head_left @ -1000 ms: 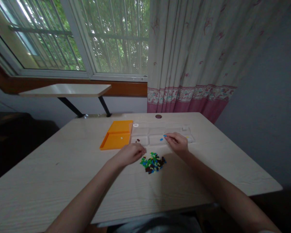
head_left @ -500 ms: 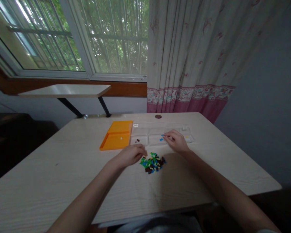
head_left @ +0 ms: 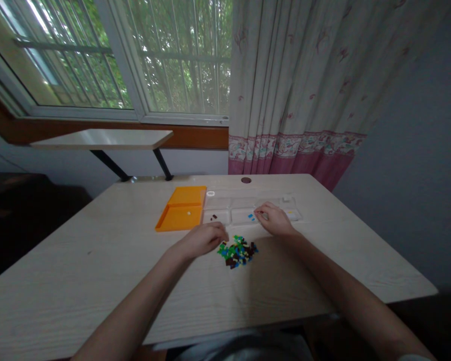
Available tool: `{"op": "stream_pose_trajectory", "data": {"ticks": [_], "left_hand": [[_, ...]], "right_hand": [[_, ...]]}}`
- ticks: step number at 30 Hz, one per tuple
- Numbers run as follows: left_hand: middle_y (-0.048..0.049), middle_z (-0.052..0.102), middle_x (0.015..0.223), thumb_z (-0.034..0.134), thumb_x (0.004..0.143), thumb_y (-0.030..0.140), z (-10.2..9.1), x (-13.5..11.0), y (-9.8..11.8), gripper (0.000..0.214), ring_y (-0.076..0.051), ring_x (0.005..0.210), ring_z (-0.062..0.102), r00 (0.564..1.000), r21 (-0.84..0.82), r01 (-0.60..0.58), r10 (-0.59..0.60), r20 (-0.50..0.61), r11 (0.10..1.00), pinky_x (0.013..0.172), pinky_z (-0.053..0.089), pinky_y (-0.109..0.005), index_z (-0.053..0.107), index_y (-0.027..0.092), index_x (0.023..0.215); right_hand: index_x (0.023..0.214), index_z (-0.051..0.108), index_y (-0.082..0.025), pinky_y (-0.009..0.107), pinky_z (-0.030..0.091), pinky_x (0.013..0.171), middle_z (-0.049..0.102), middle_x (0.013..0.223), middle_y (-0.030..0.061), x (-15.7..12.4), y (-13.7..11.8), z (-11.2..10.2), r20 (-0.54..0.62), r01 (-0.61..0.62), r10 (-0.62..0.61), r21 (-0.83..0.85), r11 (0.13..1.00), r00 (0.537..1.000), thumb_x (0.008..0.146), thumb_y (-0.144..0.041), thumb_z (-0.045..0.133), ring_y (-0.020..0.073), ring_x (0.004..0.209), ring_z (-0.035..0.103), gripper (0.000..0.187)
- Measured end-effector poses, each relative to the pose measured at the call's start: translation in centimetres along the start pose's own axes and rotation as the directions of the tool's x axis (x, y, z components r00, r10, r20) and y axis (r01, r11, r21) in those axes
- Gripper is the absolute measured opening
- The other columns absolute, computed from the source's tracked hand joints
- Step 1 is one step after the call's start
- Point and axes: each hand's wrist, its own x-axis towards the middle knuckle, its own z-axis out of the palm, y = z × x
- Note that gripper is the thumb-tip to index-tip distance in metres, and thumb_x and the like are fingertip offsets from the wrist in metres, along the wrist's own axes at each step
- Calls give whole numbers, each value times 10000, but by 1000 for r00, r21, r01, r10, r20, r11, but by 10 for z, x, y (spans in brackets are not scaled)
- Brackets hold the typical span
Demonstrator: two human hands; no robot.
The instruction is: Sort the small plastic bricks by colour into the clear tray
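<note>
A small heap of mixed toy bricks (head_left: 237, 252), green, brown, blue and pale yellow, lies on the table. My left hand (head_left: 205, 238) rests at its upper left edge, fingers curled together; whatever they may hold is hidden. Beyond the heap is a clear divided tray (head_left: 230, 216). My right hand (head_left: 273, 219) hovers over its front middle compartment, thumb and index fingertips slightly apart with nothing visible between them. Just left of those fingertips lie a few blue bricks (head_left: 250, 216) in that compartment. Dark brown bricks (head_left: 214, 217) sit in the front left compartment.
An orange lid or tray (head_left: 180, 217) adjoins the clear tray's left side, with a small white piece (head_left: 189, 213) in it. White pieces (head_left: 286, 199) lie in the tray's far right. A raised shelf (head_left: 105, 139) stands at the table's back left, near a round cable hole (head_left: 246, 180).
The blue brick at my right fingertips has been let go and lies in the compartment with the other blue. My right hand has shifted slightly right; my left hand has barely moved.
</note>
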Motion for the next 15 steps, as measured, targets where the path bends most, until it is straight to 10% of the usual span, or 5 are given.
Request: {"op": "stream_pose_trajectory", "data": {"ticks": [15], "left_hand": [[-32,599,871,479,760,104,2,1,2,187,-132,811,565,1000,24,22,-22,3,999,713,418,-198,635,178,833]], "right_hand": [[854,626,-205,191,420,712,617,845,20,-18,-39,13,36,240,-242,64,969,970,844,-229,483,105,774,573,145]]}}
